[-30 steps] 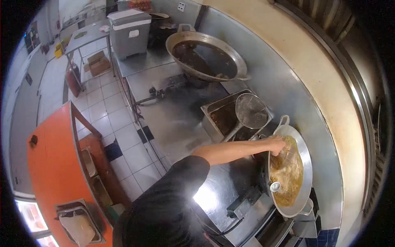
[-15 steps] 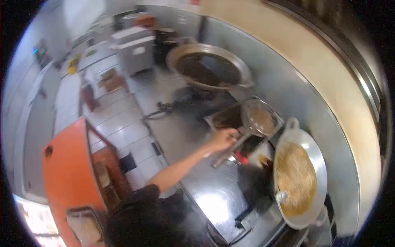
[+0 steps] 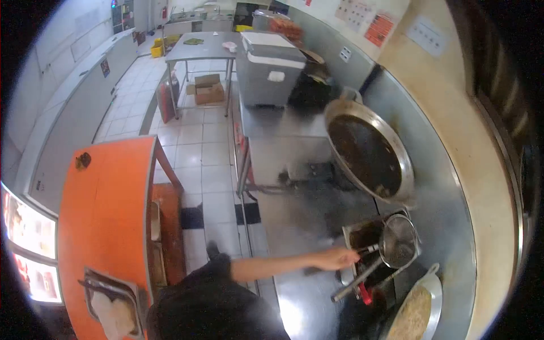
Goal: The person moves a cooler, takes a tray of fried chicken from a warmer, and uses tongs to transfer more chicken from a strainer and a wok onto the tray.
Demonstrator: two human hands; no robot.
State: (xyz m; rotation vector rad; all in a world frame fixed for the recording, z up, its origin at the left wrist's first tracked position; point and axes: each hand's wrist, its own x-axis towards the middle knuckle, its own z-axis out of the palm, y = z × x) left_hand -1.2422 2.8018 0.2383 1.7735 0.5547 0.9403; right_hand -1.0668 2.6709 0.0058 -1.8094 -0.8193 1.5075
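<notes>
My left hand (image 3: 340,258) reaches across from the black sleeve (image 3: 215,303), its fingers closed beside the strainer. Whatever is between the fingertips is too small and blurred to name; a thin dark piece with a white band shows just past them. A round wire-mesh strainer (image 3: 398,241) rests over a rectangular metal tray (image 3: 416,252) of dark liquid, its long handle slanting down to the left below my hand. Something red (image 3: 364,294) lies by that handle. At the lower right, a wok (image 3: 435,297) holds bubbling, golden-brown contents. My right hand is out of view.
A large wok (image 3: 405,153) of dark oil sits on the steel counter (image 3: 283,226). Behind it stands a grey cooler box (image 3: 269,73). An orange cabinet (image 3: 105,209) is on my left, with a tray (image 3: 139,292) on it. A cardboard box (image 3: 208,90) sits under a steel table (image 3: 201,48).
The view has swung, so the counter items appear farther right and lower, and the frying wok is partly cut off. My left hand stays near the strainer, farther left of its mesh.
</notes>
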